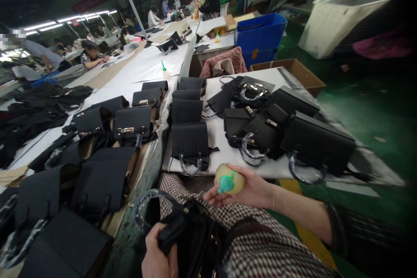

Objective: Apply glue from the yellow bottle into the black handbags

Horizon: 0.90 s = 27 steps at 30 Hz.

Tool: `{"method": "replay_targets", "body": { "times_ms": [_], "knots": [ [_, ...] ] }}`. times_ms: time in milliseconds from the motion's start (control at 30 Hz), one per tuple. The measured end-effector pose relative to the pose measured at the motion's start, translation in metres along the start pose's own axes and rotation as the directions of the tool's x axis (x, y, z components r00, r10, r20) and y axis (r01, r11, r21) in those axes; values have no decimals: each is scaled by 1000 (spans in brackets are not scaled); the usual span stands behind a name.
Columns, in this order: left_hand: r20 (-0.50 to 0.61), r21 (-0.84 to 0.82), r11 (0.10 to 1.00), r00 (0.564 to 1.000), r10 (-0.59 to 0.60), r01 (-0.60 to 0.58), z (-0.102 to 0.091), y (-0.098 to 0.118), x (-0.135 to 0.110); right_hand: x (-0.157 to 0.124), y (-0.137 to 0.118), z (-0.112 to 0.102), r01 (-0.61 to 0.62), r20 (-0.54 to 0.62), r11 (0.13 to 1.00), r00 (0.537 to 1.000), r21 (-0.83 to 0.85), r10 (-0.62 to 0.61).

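Observation:
My right hand is closed round a small yellowish glue bottle with a green cap, held above my lap. My left hand grips the edge of a black handbag that lies on my checked-cloth lap. The bag's wrapped handle arcs up to its left. In front of me a white table carries several finished black handbags, the closest one just beyond the bottle.
A long workbench on the left holds more black handbags and bag parts. A blue bin, a cardboard box and a white tub stand at the right on the green floor. Other workers sit far back.

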<state>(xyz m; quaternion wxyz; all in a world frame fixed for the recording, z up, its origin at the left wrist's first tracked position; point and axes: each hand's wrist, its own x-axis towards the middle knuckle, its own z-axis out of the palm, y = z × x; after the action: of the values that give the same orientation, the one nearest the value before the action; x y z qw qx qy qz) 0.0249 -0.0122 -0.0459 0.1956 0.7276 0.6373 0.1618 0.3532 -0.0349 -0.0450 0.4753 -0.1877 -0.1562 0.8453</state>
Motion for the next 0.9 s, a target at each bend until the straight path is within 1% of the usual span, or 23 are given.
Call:
{"method": "replay_targets", "body": {
  "times_ms": [100,167,200,233,300,367,467,500,533,567,600,633,667,700,733,800,900],
  "knots": [
    [40,-15,996,995,-86,86,-2,9,9,15,11,1,-75,31,997,997,4,75],
    [85,-25,989,986,-146,148,-4,12,15,20,18,5,-87,35,996,996,35,85],
    [105,-52,987,984,-146,152,-5,11,17,21,20,8,-82,33,995,996,53,80],
    [126,-97,987,986,-112,125,-6,10,19,20,22,12,-74,28,995,997,68,72],
    [152,-196,980,988,6,24,-6,6,20,18,24,20,-29,3,997,1000,71,29],
    [173,-255,965,980,103,-56,-5,1,21,16,26,29,17,-38,999,999,31,-16],
    [199,-222,970,969,143,-97,-3,-8,21,15,28,37,47,-90,997,994,-67,-53],
    [193,-185,969,961,200,-164,-3,-10,22,15,29,39,46,-102,994,993,-99,-56],
    [185,-129,954,939,291,-270,-4,-12,23,16,28,40,44,-109,991,992,-128,-59],
    [181,-60,915,897,403,-399,-5,-13,24,17,27,40,42,-109,987,992,-154,-59],
    [194,9,849,834,516,-528,-7,-13,26,19,24,41,36,-101,983,993,-178,-55],
    [229,71,774,766,601,-629,-9,-12,27,21,21,41,23,-85,979,996,-200,-41],
    [274,118,710,710,649,-695,-11,-10,29,23,17,41,5,-60,976,998,-220,-19],
    [318,154,669,677,663,-727,-14,-6,31,27,13,41,-19,-31,970,999,-241,12],
    [357,177,648,662,660,-741,-17,-2,33,30,9,40,-46,-5,964,999,-263,46],
    [412,199,628,646,643,-752,-21,8,36,37,1,39,-105,23,952,993,-288,116],
    [442,203,624,640,629,-754,-24,17,40,45,-5,33,-135,19,961,989,-243,144]
  ]
}}
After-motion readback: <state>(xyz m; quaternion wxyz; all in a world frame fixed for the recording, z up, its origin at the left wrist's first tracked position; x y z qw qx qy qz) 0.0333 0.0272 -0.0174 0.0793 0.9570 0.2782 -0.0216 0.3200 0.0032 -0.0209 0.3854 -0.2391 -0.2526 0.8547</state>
